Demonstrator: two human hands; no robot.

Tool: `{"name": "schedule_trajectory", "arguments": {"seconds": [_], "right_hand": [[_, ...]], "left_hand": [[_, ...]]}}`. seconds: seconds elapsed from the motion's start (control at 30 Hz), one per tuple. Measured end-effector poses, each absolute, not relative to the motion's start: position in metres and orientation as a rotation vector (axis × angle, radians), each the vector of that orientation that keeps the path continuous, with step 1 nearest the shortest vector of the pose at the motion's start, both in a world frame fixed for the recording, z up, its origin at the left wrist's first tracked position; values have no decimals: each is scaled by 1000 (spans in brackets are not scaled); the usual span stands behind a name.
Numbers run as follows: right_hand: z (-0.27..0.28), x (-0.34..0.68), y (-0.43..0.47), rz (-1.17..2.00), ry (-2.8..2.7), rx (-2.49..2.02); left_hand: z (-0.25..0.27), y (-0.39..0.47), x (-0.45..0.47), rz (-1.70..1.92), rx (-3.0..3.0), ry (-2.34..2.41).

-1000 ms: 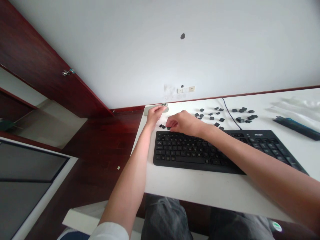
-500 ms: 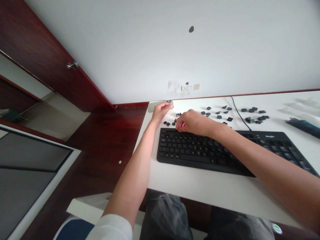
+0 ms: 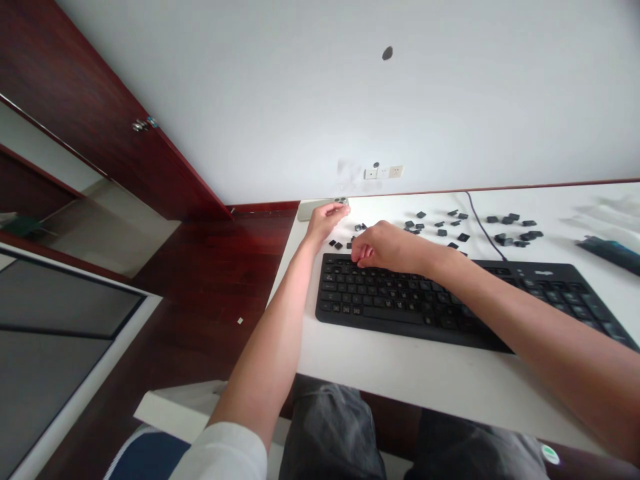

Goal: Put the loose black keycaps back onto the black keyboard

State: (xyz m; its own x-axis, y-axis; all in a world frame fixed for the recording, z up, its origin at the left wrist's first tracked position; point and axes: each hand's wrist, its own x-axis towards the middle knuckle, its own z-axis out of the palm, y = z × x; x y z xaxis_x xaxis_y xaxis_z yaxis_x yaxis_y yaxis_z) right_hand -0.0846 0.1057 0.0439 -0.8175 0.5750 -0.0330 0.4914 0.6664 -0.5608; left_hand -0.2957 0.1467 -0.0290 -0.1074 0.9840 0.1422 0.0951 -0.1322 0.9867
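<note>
A black keyboard [image 3: 395,313] lies on the white desk, with some key spots lacking caps. My right hand [image 3: 383,247] is over its upper left corner, fingers curled down at the top row of keys; whatever the fingertips hold is hidden beneath the hand. My left hand [image 3: 326,223] is raised just behind the keyboard's left end, in front of a phone [image 3: 311,211]. Its thumb and fingers come together; anything between them is too small to make out. Loose black keycaps [image 3: 335,245] lie near both hands, several more keycaps [image 3: 442,233] beyond my right wrist.
A cable [image 3: 481,225] runs from the keyboard to the desk's back edge. More keycaps [image 3: 506,220] lie right of it. A dark object [image 3: 607,252] with clear plastic rests at the far right. Wall sockets [image 3: 383,173] are behind the desk; a red-brown door [image 3: 115,113] stands left.
Both hands keep nearly the same places; the right fingers shift slightly at the top row of keys. The whole view has moved a little.
</note>
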Motion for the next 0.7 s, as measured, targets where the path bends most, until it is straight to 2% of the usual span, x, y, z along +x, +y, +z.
{"name": "schedule_trajectory", "arguments": {"seconds": [0.2,0.57,0.7], "right_hand": [[44,-83,108,873,-2723,-883],[49,-86,100,722,-2771,-904],[48,-85,103,805,-2732,-917]], "left_hand": [[-29,147,-296,1342,1313,1293],[-31,148,-295,1333,1325,1307],[-30,147,-295,1331,1314,1313]]}}
